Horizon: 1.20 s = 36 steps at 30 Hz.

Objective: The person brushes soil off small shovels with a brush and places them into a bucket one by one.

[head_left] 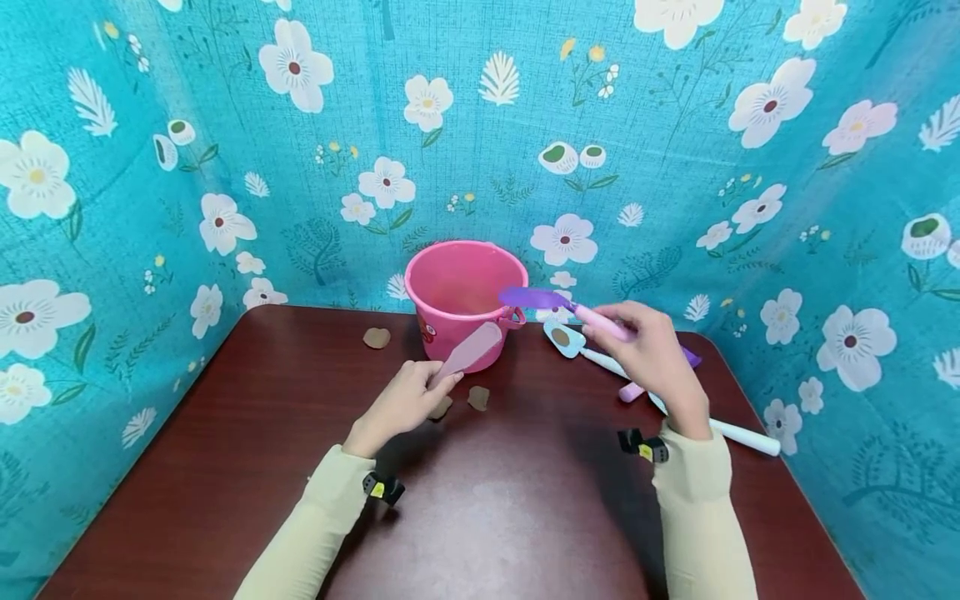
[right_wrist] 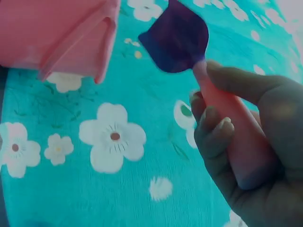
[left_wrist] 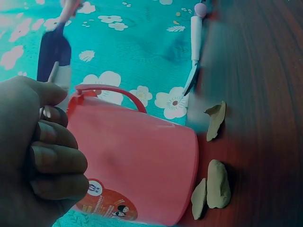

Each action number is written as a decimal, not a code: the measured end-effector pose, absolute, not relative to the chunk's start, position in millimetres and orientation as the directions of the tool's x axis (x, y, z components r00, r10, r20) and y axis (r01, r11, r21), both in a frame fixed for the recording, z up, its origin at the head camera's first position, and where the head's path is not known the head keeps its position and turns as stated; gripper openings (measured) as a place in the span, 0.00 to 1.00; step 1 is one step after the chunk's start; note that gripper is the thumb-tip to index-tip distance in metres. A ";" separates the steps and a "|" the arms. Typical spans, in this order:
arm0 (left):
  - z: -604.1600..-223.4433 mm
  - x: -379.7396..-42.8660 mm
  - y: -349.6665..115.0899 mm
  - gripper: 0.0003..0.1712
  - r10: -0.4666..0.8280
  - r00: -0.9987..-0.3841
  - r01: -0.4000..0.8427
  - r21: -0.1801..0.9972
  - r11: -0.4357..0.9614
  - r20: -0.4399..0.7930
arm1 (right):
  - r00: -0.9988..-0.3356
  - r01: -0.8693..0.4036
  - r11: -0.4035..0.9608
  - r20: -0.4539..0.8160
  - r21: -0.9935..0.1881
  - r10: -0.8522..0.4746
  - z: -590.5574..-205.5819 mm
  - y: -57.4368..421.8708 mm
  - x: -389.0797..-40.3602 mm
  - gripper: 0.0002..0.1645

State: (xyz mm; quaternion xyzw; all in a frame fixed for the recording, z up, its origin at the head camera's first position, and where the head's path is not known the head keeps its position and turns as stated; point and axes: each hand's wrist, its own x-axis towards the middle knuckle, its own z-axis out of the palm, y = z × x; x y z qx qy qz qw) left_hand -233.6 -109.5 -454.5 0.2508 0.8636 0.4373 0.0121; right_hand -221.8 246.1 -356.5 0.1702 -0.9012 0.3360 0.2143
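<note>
A pink bucket [head_left: 450,333] stands upright towards the back of the table. My left hand [head_left: 401,398] grips a flat, pale pink spatula-like tool [head_left: 474,346] in front of the bucket's wall. My right hand [head_left: 652,350] holds a toy trowel by its pink handle [right_wrist: 232,125], thumb along the neck. The trowel's purple blade [head_left: 534,297] is in the air at the bucket's right rim. Near the bucket's base lie brown clay-like lumps [left_wrist: 218,184], and another thin piece [left_wrist: 217,122] lies apart from them. The bucket's inner floor is hidden.
To the right, a pale blue shovel head [head_left: 576,346] with a brown patch lies beside a white handle [head_left: 750,437]. A pink handle [head_left: 632,392] and purple part [head_left: 691,357] show behind my right hand. Flowered turquoise cloth [head_left: 480,192] hangs around the dark table [head_left: 487,517].
</note>
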 end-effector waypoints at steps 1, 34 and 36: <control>-454.5 -233.7 -110.3 0.21 0.449 -0.873 0.422 0.758 0.498 0.192 | -0.845 -0.458 0.715 0.508 -0.528 -0.167 -353.5 240.8 -231.7 0.17; -462.3 -237.1 -106.6 0.18 0.492 -0.843 0.491 0.684 0.540 0.216 | -0.854 -0.452 0.733 0.012 -0.509 -0.519 -368.3 120.3 -383.7 0.14; -462.5 -237.7 -106.5 0.18 0.494 -0.842 0.492 0.687 0.535 0.218 | -0.856 -0.453 0.747 0.004 -0.486 -0.516 -367.1 120.6 -383.5 0.14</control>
